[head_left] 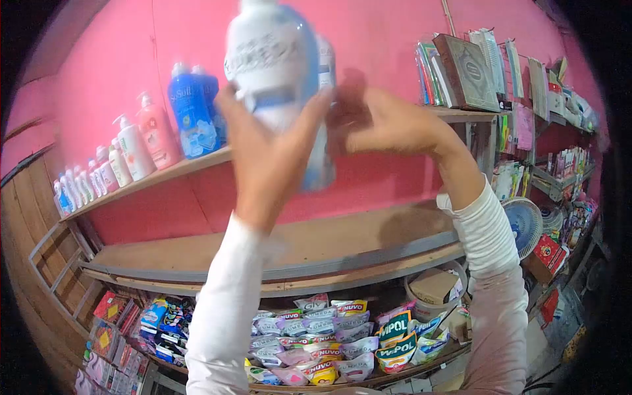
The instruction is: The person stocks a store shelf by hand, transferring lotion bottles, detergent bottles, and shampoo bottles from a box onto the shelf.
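Note:
My left hand [270,145] is raised in front of me, its fingers closed around a white pump-less bottle [266,56] with a blue label and raised lettering that is blurred. Partly hidden behind it is a second bottle [319,168], white above and pale blue at the bottom, held in front of the upper shelf. At this bottle's right side my right hand [385,122] is curled inward. Motion and shadow smear its fingertips, but they appear to grip the second bottle. White sleeves cover both forearms.
The upper shelf [191,163] carries blue bottles [191,112], a pink pump bottle [157,135] and smaller bottles in a row. Books [467,72] stand at its right. A wide wooden shelf [316,230] runs below. Refill pouches [316,342] fill the bottom level. A fan [521,227] stands right.

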The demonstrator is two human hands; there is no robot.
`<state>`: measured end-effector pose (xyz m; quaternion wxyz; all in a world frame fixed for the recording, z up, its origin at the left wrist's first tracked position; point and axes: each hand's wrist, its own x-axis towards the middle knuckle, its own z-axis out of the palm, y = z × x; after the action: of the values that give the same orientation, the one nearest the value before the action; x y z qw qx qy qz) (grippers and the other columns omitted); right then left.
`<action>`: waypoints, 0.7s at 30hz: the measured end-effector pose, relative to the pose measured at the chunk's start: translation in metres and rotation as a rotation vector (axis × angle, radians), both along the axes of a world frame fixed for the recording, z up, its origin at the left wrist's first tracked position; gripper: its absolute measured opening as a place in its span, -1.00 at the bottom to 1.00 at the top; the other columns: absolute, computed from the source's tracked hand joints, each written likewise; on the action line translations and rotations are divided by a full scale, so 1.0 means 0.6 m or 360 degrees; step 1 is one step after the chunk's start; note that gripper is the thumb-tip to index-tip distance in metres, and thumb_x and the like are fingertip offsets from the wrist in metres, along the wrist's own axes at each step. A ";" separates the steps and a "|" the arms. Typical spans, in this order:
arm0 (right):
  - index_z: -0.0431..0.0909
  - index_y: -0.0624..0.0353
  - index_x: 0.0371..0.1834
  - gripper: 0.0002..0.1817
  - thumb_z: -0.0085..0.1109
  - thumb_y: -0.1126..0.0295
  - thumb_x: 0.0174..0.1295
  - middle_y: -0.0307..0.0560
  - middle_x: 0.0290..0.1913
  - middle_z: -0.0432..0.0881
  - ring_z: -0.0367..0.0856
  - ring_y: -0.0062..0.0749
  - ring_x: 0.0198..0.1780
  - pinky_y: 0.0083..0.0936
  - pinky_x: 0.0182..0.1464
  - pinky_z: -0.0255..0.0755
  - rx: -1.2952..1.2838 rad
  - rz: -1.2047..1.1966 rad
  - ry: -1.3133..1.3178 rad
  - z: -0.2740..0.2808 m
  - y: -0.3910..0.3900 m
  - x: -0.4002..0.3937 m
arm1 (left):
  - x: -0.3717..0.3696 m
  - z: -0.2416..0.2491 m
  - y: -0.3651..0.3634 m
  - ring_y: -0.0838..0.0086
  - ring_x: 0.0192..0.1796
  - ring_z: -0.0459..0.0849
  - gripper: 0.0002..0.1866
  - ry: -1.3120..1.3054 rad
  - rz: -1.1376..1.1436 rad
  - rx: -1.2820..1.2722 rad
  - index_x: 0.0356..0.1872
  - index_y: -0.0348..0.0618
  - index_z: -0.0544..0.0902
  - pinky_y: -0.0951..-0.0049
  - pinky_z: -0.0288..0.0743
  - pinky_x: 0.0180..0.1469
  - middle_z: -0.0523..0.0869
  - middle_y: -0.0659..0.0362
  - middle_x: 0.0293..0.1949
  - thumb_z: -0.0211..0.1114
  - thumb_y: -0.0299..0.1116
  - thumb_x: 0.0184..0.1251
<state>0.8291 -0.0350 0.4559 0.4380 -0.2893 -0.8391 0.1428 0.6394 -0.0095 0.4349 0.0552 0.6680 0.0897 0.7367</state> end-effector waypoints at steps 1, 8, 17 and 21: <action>0.41 0.49 0.25 -0.29 0.43 0.31 0.07 0.16 0.00 0.68 0.67 -0.21 0.05 -0.38 0.13 0.53 -0.0034 0.0101 0.0048 0.001 -0.004 0.001 | 0.028 0.022 0.035 0.27 -0.01 0.68 -0.13 -0.0009 0.0117 0.0108 0.19 -0.50 0.22 0.39 0.59 -0.02 0.61 -0.13 0.01 0.60 -0.16 0.10; 0.44 0.47 0.16 -0.37 0.35 0.46 -0.03 0.22 -0.02 0.71 0.73 -0.10 -0.01 -0.28 0.06 0.57 0.0770 -0.0835 -0.0048 0.009 0.162 0.080 | 0.152 0.081 0.138 -0.11 0.13 0.58 0.08 0.0038 0.0601 -0.0186 0.16 -0.59 0.16 0.10 0.49 0.17 0.51 -0.37 0.04 0.64 0.07 -0.08; 0.53 0.44 0.09 -0.46 0.36 0.48 -0.03 0.18 0.01 0.72 0.73 -0.16 -0.03 -0.34 0.01 0.57 0.0371 -0.0544 0.0134 0.018 0.203 0.096 | 0.172 0.084 0.178 -0.18 0.32 0.40 0.14 0.0026 0.0630 -0.0429 0.23 -0.64 0.13 0.09 0.31 0.35 0.35 -0.43 0.21 0.63 0.08 -0.06; 0.52 0.47 0.15 -0.41 0.37 0.47 -0.02 0.14 -0.05 0.72 0.72 -0.23 -0.09 -0.39 -0.03 0.57 0.0219 -0.0507 0.0030 0.024 0.209 0.104 | 0.177 0.080 0.196 -0.13 0.21 0.49 0.00 -0.0065 0.0737 -0.0362 0.15 -0.53 0.24 0.03 0.38 0.26 0.49 -0.34 0.08 0.63 0.01 -0.11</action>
<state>0.8916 0.0904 0.4702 0.4816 -0.3866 -0.7864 0.0166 0.7459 0.1081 0.4829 -0.0384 0.6042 0.3214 0.7281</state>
